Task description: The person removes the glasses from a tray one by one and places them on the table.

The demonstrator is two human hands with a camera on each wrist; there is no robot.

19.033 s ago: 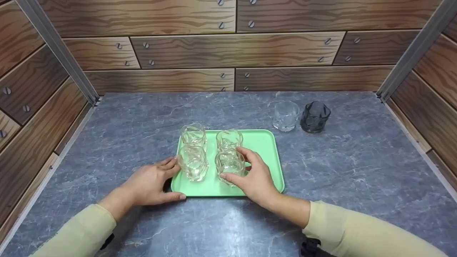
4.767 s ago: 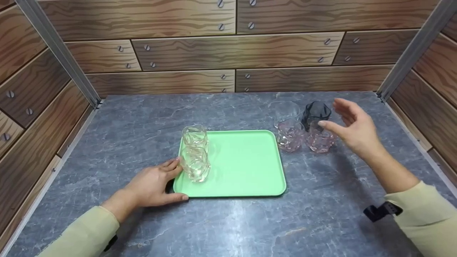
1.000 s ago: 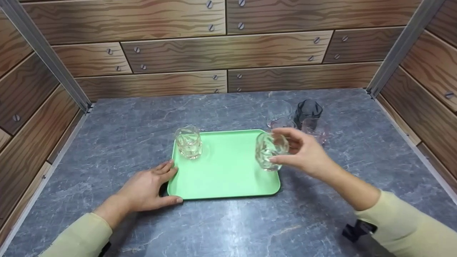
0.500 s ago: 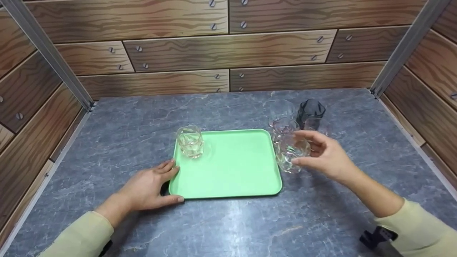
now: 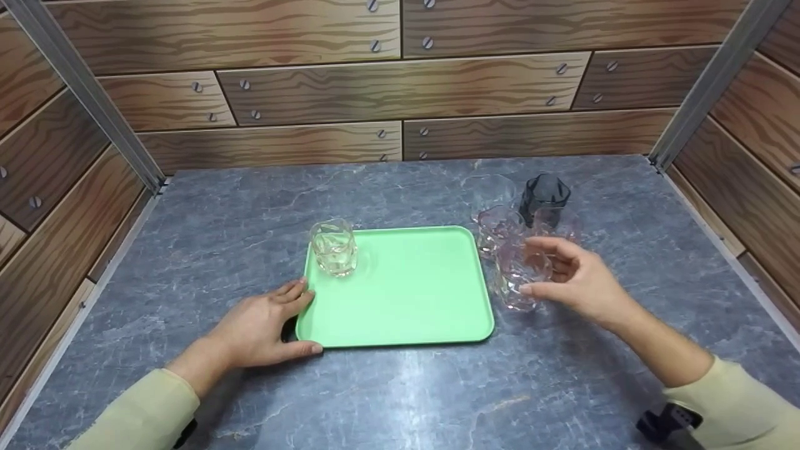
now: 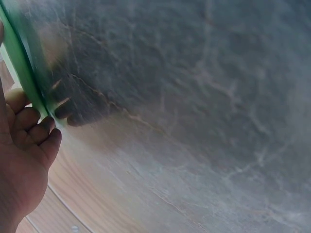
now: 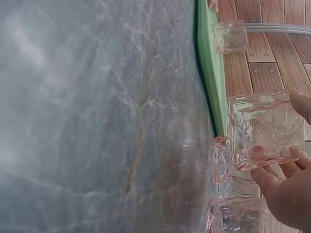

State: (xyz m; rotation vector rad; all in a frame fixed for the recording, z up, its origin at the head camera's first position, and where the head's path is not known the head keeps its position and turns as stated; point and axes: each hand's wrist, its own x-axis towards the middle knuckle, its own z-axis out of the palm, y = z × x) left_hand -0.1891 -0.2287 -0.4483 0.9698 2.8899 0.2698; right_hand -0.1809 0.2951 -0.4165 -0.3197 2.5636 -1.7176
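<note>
My right hand (image 5: 584, 281) holds a clear drinking glass (image 5: 515, 265) between thumb and fingers, just right of the green tray (image 5: 400, 312). In the right wrist view this glass (image 7: 262, 128) is raised off the table, nearer than the other glasses. At the tray's near left corner, my left hand (image 5: 253, 331) grips the edge, thumb along the front and fingers at the left side. Those bent fingers (image 6: 29, 119) meet the green rim in the left wrist view. One clear glass (image 5: 334, 250) stands on the tray's far left part.
Behind the held glass stand a dark grey glass (image 5: 545, 197), a clear one (image 5: 487, 187) and two pinkish-looking ones, the left one (image 5: 497, 222) close to the tray's right edge. Wood-patterned walls (image 5: 350, 94) enclose the grey marbled table (image 5: 250, 206).
Three glasses have left the tray since the oldest frame; two stand by the dark one. Over the last second my right hand carried the third rightward off the tray. My left hand stayed put.
</note>
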